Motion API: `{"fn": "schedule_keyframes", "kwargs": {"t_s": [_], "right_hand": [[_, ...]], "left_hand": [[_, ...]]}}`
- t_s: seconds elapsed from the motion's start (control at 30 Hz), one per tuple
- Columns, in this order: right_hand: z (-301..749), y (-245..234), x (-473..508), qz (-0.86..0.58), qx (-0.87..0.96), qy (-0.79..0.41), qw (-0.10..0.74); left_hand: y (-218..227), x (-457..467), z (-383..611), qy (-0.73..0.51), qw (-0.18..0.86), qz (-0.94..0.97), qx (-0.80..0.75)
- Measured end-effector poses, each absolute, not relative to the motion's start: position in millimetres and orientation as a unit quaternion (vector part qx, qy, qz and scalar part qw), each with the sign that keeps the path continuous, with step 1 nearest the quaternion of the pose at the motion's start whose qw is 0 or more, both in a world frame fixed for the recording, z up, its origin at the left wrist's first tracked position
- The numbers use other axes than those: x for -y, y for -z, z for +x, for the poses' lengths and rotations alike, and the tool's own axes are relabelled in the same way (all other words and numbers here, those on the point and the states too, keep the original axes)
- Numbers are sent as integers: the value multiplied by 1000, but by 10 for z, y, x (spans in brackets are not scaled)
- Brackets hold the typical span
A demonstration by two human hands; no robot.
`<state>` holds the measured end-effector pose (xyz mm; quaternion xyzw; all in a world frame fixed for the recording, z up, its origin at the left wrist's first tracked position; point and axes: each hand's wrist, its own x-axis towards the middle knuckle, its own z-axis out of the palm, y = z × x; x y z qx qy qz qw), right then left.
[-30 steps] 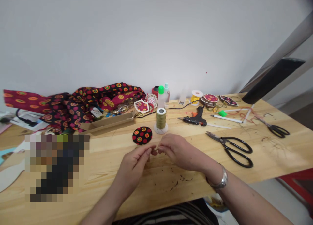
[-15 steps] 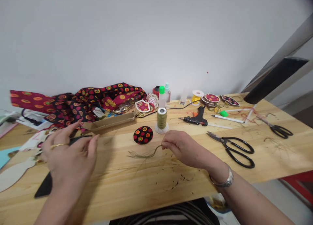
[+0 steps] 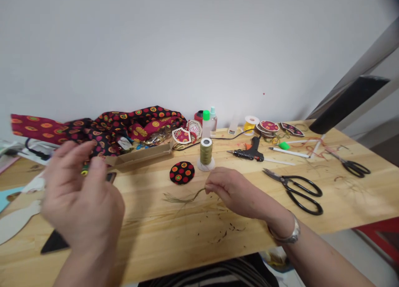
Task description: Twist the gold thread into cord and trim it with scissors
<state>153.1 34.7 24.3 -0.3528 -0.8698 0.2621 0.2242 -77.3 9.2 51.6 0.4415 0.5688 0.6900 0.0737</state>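
My right hand [image 3: 232, 191] rests on the wooden table [image 3: 193, 237] and pinches one end of a small bundle of olive thread strands [image 3: 181, 198], which fans out to the left on the wood. Just beyond it stand an olive thread spool [image 3: 205, 152] and a round black patch with red dots [image 3: 181, 172]. My left hand [image 3: 81, 195] is raised over a dark phone [image 3: 52, 242] at the left, blurred by motion. Its fingers are loosely apart and nothing shows in them.
Large black scissors [image 3: 296, 191] lie to the right, and a smaller pair [image 3: 352, 166] farther right. A black glue gun [image 3: 251, 152], bottles [image 3: 206, 122], a yellow spool [image 3: 250, 122], a cardboard box [image 3: 140, 156] and patterned fabric [image 3: 124, 124] line the back.
My left hand let go of the thread, swung left to the phone, and has now lifted above it. My right hand keeps the thread pinched in the same spot.
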Motion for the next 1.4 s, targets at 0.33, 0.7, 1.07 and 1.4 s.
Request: {"fn": "schedule_keyframes", "kwargs": {"t_s": [0.33, 0.7, 1.07, 1.4], "right_hand": [[1481, -255, -329, -314, 890, -252, 215], [1454, -205, -343, -323, 904, -229, 161], [1422, -156, -312, -309, 923, -199, 116], [2395, 100, -226, -578, 791, 90, 182]], "left_hand": [[7, 47, -262, -362, 247, 768, -467], [168, 97, -242, -329, 167, 784, -499], [177, 139, -236, -301, 137, 783, -526], [151, 104, -298, -358, 364, 590, -626]]}}
